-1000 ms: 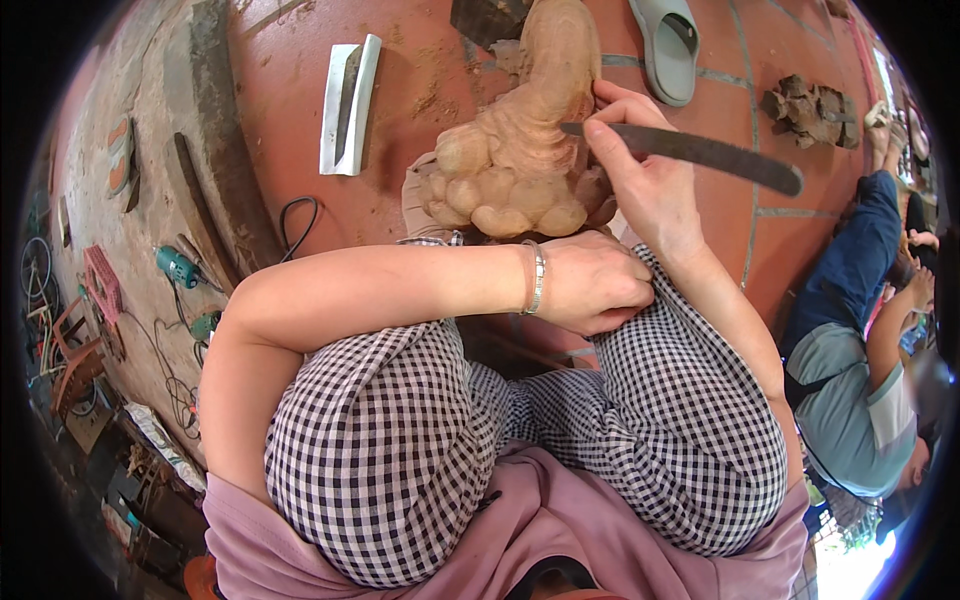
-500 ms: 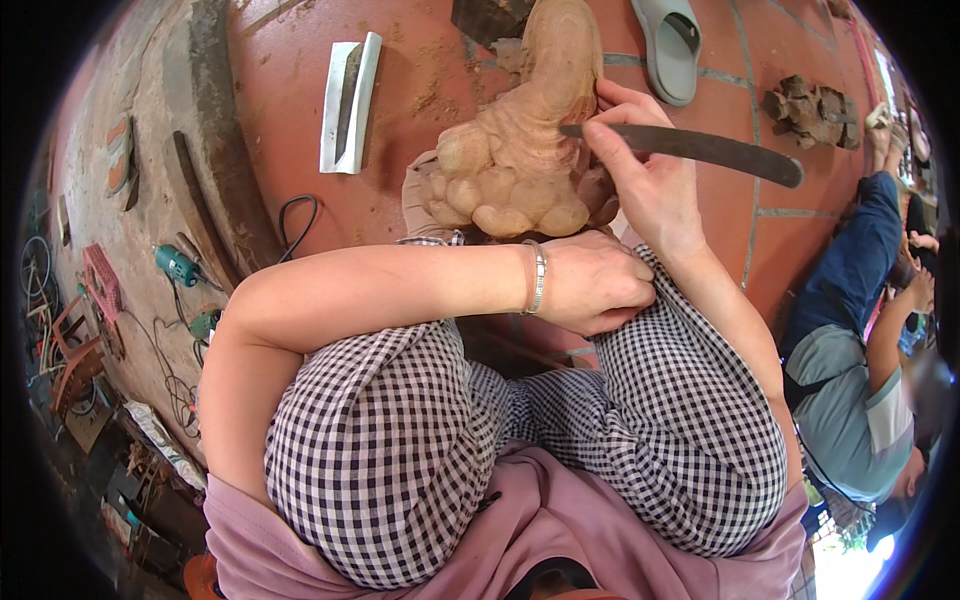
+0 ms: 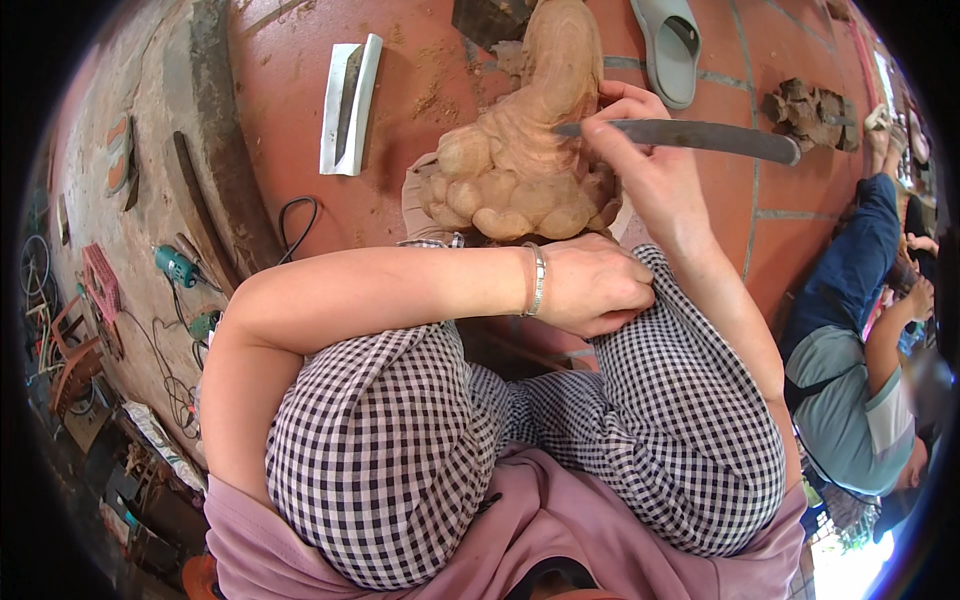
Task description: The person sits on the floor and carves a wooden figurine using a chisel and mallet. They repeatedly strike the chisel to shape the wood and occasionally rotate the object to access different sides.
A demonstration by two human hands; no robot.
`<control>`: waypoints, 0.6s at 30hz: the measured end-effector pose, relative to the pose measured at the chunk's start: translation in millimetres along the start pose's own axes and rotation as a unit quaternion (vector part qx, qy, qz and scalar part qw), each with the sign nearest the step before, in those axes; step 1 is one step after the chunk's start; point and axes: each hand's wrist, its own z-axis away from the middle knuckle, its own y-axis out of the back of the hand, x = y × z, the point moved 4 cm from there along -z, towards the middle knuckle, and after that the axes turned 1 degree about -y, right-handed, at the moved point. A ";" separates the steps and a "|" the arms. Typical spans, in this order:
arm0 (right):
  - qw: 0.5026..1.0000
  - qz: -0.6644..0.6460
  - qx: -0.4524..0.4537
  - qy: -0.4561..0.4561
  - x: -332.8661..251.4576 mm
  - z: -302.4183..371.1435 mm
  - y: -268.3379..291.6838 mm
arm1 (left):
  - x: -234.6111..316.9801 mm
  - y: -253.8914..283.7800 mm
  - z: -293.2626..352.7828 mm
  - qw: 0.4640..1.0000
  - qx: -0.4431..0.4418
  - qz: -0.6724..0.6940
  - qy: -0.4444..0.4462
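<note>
A carved wooden piece (image 3: 520, 165) stands on the floor in front of my knees, with rounded lumps at its near end and a smooth thick stem rising away. My right hand (image 3: 655, 165) pinches a long, thin dark file (image 3: 715, 136) between thumb and fingers. The file's narrow tip touches the grooved middle of the carving, and its broad end points right. My right fingertips rest along the carving's right side. My left hand (image 3: 592, 285), with a metal bracelet at the wrist, lies curled on my right knee near the carving's base; what its fingers hold, if anything, is hidden.
Another dark strip lies on folded white paper (image 3: 350, 105) on the red tiles. A grey slipper (image 3: 671, 55) and brown wood chunks (image 3: 810, 112) are at the right. Timber (image 3: 225, 140), a green power tool (image 3: 177, 266) and cords are left. Another person (image 3: 850, 350) sits at the right.
The file's broad end has swung slightly away from me and its tip has slid a little left on the carving. My right hand moved with it; my left hand stayed in place.
</note>
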 end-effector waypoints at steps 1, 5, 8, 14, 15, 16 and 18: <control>0.998 0.066 0.006 0.023 -0.8 1.8 -4.4 | 0.3 0.0 -0.2 1.000 0.003 -0.001 -0.001; 0.993 0.115 -0.008 0.035 -7.4 4.9 -8.9 | 0.4 -0.7 1.8 1.000 0.009 -0.006 0.001; 0.993 0.109 -0.006 0.040 -5.2 2.7 -5.0 | 0.3 -0.2 0.6 1.000 0.003 -0.006 0.001; 0.996 0.082 0.011 0.015 -11.4 1.0 -7.7 | 0.9 0.4 1.0 1.000 0.004 -0.001 0.000; 0.991 0.123 0.026 0.043 -18.2 4.9 -13.2 | 0.6 -0.2 1.1 1.000 0.008 -0.001 -0.001; 0.983 0.163 0.040 0.071 -22.3 7.0 -15.0 | -0.2 -1.2 0.8 1.000 0.005 -0.001 0.001; 0.993 0.111 0.011 0.031 -11.2 0.5 -6.8 | -0.1 -0.4 1.0 1.000 0.000 -0.005 0.007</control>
